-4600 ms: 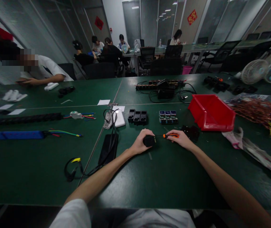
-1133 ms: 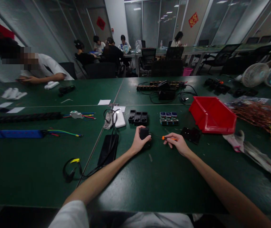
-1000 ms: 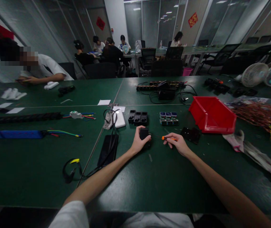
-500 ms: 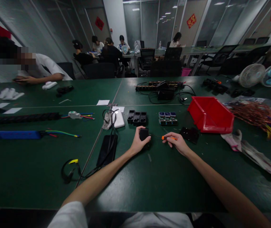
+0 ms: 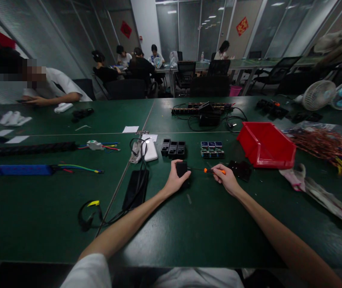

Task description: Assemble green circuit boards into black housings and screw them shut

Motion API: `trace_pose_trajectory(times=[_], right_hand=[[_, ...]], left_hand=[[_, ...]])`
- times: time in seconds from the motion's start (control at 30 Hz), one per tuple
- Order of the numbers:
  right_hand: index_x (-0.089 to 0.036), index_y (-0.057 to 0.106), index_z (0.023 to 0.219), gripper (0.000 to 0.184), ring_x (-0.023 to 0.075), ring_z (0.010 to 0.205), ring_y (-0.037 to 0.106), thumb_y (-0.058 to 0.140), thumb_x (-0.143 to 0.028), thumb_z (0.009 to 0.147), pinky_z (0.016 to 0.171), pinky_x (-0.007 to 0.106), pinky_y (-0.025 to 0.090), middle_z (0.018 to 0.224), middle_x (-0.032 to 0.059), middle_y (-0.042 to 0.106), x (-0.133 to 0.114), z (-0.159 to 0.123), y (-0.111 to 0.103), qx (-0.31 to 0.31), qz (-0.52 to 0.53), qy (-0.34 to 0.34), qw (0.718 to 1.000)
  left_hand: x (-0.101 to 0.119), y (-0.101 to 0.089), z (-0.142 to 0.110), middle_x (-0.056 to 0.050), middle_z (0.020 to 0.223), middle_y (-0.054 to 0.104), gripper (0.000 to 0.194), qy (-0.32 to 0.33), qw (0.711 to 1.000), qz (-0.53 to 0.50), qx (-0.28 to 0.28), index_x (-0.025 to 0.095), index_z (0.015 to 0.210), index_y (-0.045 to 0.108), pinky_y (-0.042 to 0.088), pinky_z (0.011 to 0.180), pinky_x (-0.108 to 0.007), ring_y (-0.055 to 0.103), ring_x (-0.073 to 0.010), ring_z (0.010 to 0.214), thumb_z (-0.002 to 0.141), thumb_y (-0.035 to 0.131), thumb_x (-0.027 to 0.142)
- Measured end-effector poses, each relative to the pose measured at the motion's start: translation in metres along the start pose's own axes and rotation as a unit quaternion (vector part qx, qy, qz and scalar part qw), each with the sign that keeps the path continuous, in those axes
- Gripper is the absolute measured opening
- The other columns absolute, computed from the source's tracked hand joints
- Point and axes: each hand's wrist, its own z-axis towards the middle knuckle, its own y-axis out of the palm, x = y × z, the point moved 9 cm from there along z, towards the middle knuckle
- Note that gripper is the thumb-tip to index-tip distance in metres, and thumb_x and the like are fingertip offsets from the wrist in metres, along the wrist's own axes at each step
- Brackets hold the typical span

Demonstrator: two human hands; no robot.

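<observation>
Black box (image 5: 181, 169) sits in the left hand (image 5: 173, 181), thumb and fingers closed around its sides. At its three o'clock, the right hand (image 5: 227, 180) pinches an orange screwdriver (image 5: 207, 171), shaft toward nine o'clock; whether its tip touches the box is unclear.

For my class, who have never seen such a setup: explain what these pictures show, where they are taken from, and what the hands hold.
No machine here: these are a person's bare hands, and every picture comes from one camera on that person's head, looking forward and down. The left hand holds a small black block. The right hand holds a thin tool with orange on its handle, its shaft pointing toward the block. On the green table beyond lie black housings, small circuit boards and a red bin.
</observation>
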Motion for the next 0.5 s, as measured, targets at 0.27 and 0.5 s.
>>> trace_pose_trajectory(times=[0.27, 0.5], right_hand=[[-0.018, 0.061, 0.098, 0.027, 0.0117, 0.060, 0.052, 0.065, -0.037, 0.080, 0.055, 0.026, 0.041, 0.072, 0.0009, 0.060, -0.0065, 0.0005, -0.0022, 0.009, -0.028, -0.043, 0.999], [-0.020, 0.062, 0.094, 0.024, 0.0137, 0.067, 0.054, 0.069, -0.035, 0.077, 0.059, 0.029, 0.046, 0.085, 0.0028, 0.059, -0.0074, 0.0001, -0.0039, 0.027, -0.034, -0.067, 0.997]], left_hand=[[-0.0034, 0.0041, 0.0012, -0.001, 0.096, 0.050, 0.053, -0.008, 1.000, -0.025, -0.013, 0.024, 0.119, 0.033, 0.050, 0.066, -0.025, 0.056, -0.0079, 0.067, 0.079, 0.064, 0.038], [-0.0040, 0.0031, 0.0013, -0.001, 0.095, 0.051, 0.052, -0.014, 0.999, -0.032, -0.010, 0.023, 0.118, 0.034, 0.050, 0.064, -0.025, 0.057, -0.0082, 0.066, 0.078, 0.064, 0.039]])
